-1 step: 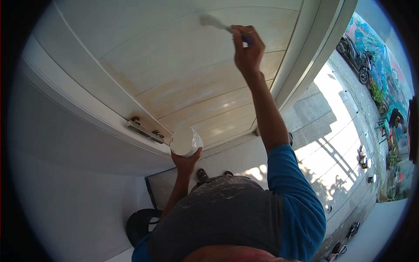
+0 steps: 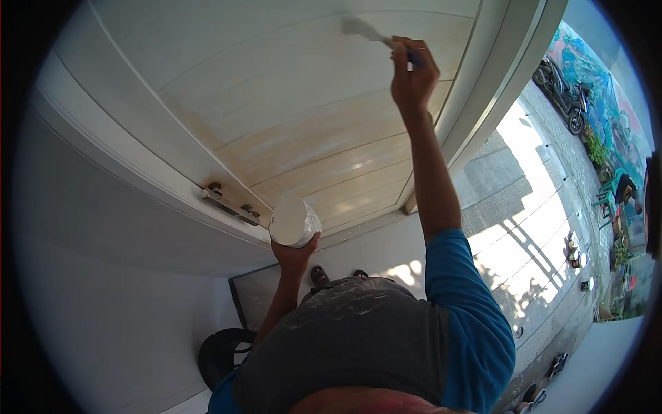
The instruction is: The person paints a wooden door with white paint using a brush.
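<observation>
Right hand (image 2: 412,69) grips paintbrush (image 2: 376,34), bristles extending upper-left.

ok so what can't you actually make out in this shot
- Head view: the brush bristles are blurred and pale against the door, so paint load is unclear.
- The brush handle is hidden inside the right hand.
- The cup in the left hand shows only a white top; its depth is unreadable.
- The feet are mostly hidden by the person's torso.
- The motorbike is small and bent by the rim.
</observation>
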Motion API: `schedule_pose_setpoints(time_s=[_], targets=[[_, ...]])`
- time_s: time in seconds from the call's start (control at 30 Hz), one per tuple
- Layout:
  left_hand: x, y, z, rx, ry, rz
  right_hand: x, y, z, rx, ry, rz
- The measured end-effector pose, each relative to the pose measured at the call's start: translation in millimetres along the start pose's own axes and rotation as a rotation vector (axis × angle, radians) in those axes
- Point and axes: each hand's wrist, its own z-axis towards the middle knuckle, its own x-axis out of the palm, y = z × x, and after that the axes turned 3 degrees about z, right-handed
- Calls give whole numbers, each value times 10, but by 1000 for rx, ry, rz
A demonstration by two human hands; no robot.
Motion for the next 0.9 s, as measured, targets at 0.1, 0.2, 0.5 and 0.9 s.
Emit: schedule_pose_setpoints(time_s=[0.1,0.2,0.5,0.9], targets=[[-26,30,-53,1,-23,-24,-573,-219,249,-228,-212,-439],[-14,4,-90,19,-37,6,-605,-314,94,-237,-300,-491],[23,16,-192,-6,-33,5,454,245,-1040,-112,244,32],[-147,38,-288,24,-112,-27,-491,-465,-831,-46,-207,-336]])
